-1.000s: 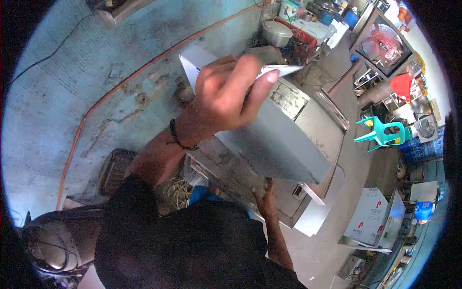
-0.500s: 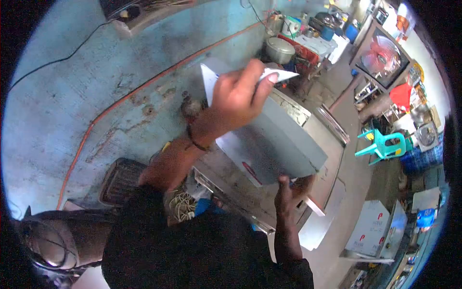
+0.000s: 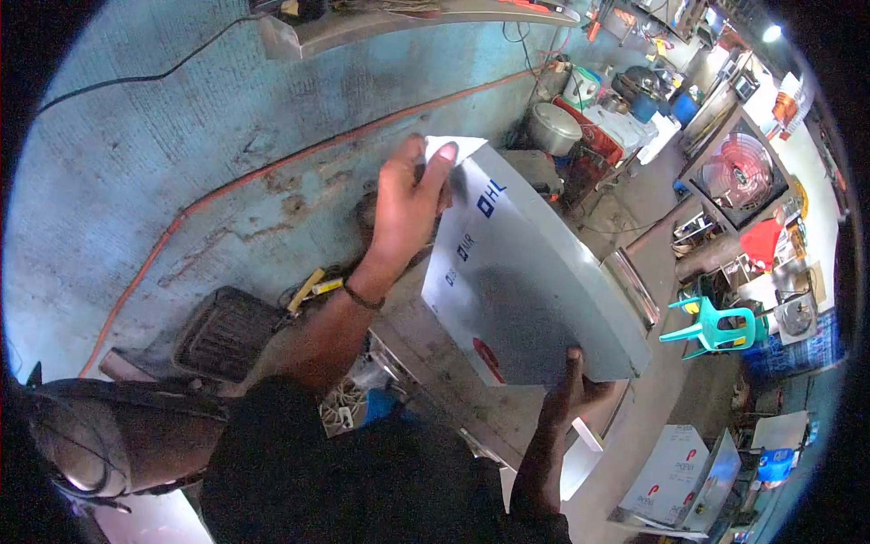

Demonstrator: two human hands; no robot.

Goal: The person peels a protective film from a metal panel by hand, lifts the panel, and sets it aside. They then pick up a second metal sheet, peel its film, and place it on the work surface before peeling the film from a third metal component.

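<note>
A bent sheet metal panel [image 3: 535, 272] with a folded long edge is held tilted above the workbench. Its broad face carries blue lettering and a red logo. At the panel's upper end, my left hand [image 3: 412, 195] is closed, thumb and fingers pinching a white flap of film [image 3: 462, 147] at the corner. My right hand [image 3: 575, 385] grips the lower end, its thumb on the face and its other fingers mostly hidden behind.
Beneath the panel lies the workbench [image 3: 417, 340]. A blue wall [image 3: 181, 172] runs along the left. On the right are a turquoise plastic chair [image 3: 720, 326], a square fan [image 3: 736, 172] and printed panels [image 3: 666, 476]. A lidded pot [image 3: 555, 129] stands behind.
My left hand has come down and left to the panel's upper corner, bringing the white flap against it. The panel's face has turned further into view, showing the blue lettering.
</note>
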